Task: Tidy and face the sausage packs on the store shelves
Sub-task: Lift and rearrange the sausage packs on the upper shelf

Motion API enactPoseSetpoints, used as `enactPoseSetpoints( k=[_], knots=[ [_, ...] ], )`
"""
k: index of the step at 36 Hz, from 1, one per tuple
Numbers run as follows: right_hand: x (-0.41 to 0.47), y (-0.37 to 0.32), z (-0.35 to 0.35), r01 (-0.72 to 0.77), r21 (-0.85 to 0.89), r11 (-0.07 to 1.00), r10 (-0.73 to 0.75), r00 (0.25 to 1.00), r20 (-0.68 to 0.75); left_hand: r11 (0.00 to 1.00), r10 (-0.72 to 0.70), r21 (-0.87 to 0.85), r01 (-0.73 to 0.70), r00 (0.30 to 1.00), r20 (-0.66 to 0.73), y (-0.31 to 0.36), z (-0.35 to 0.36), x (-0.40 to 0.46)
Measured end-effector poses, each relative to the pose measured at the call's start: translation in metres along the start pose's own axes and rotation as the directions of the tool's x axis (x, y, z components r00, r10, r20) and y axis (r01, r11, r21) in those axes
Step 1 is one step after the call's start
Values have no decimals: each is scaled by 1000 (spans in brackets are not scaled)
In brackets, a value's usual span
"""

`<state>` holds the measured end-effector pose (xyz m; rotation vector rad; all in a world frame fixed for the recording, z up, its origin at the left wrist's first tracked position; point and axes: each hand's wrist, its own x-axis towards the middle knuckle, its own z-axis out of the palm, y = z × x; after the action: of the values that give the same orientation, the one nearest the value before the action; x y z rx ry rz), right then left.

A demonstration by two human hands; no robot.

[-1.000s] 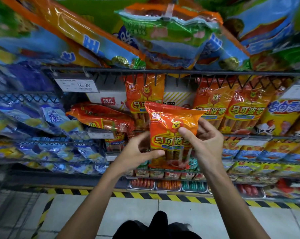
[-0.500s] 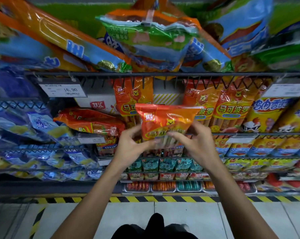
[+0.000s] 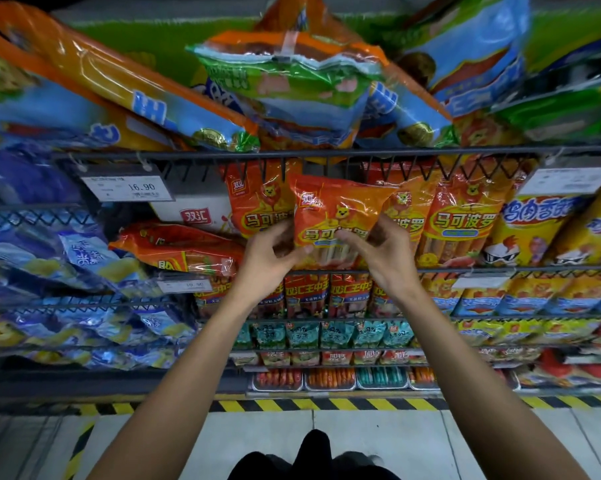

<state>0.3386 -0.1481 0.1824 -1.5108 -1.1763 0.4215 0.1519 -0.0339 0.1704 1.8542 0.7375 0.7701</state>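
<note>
A: Setting: store aisle, wire shelves [image 3: 326, 154] in tiers, light tiled floor [image 3: 361, 441] with a yellow-and-black hazard stripe [image 3: 326, 405] along the base.

B: Item in hand?

A: One orange sausage pack [image 3: 339, 216], held in front of the second tier from the top. Long axis near vertical, top edge leaning slightly left. Printed face toward the camera, cartoon mascot and yellow lettering right way up, sausages showing through the clear lower part.

B: Hands?

A: Left hand [image 3: 269, 259] grips the pack's lower left edge, thumb across the front. Right hand [image 3: 384, 252] grips the lower right, fingers curled over the front. Both clamped on the same pack.

B: Neighbours?

A: Matching upright orange packs [image 3: 461, 220] stand just right of it on that tier, faces out, long axes vertical. Another matching pack [image 3: 254, 202] stands behind and left, partly covered. One toppled orange pack [image 3: 181, 249] lies to the left, long axis near horizontal. A white carton [image 3: 195, 213] sits behind it.

B: Remainder?

A: Yellow packs [image 3: 531, 230] far right. Blue packs [image 3: 32, 251] in a loose heap on the left. Large mixed bags [image 3: 292, 84] piled above. Price tag [image 3: 127, 183] reading 16.90 clipped to the upper rail. Small teal packs [image 3: 333, 336] and trays [image 3: 330, 379] on the lowest tiers.
</note>
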Motion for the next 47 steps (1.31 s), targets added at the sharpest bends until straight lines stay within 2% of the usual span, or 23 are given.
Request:
enactPoseSetpoints(
  k=[4,6,10,13,15,17,20,22,24,27,31,35,39,44,47],
  knots=[
    [5,15,6,-37,-16,999,38,997,63,997,-71,45,69,996,45,-11,7,-2],
    [5,15,9,-40,-59,997,43,998,48,993,-85,87,83,996,30,-12,9,-3],
    [-2,15,18,-22,-149,989,7,994,-106,973,-52,223,63,997,-53,-11,12,-7],
    [-19,16,24,6,-31,999,-15,956,-292,960,9,279,34,989,-150,-14,15,-13],
    [-31,21,29,71,-88,994,-99,923,-372,941,53,339,19,978,-204,-16,14,-17],
    [-40,29,33,102,-193,976,-164,926,-339,914,88,406,11,970,-225,-18,14,-17],
    [-45,40,37,195,-377,905,-258,958,-125,867,94,497,21,975,-203,-15,13,-13],
    [-42,41,38,240,-438,867,-279,960,-26,829,74,558,29,984,-161,-12,13,-11],
    [-39,39,39,222,-430,875,-264,964,-39,805,27,592,40,994,-104,-11,14,-9],
    [-39,33,39,92,-390,916,-155,979,-132,799,-40,598,68,997,-61,-9,17,-5],
    [-42,28,44,25,-417,909,-92,986,-142,795,-50,600,89,995,-82,-7,20,-2],
    [-36,17,49,-18,-354,935,-43,985,-165,832,-36,544,107,990,-138,-3,26,-2],
    [-34,14,51,-1,-379,925,-67,984,-167,867,2,485,114,972,-233,-1,33,-3],
    [-35,28,54,11,-427,904,-79,987,-142,821,-101,550,150,988,-118,-6,30,0],
    [-38,38,54,45,-432,901,-120,982,-148,798,-72,590,122,992,-109,-10,27,-4]
  ],
)
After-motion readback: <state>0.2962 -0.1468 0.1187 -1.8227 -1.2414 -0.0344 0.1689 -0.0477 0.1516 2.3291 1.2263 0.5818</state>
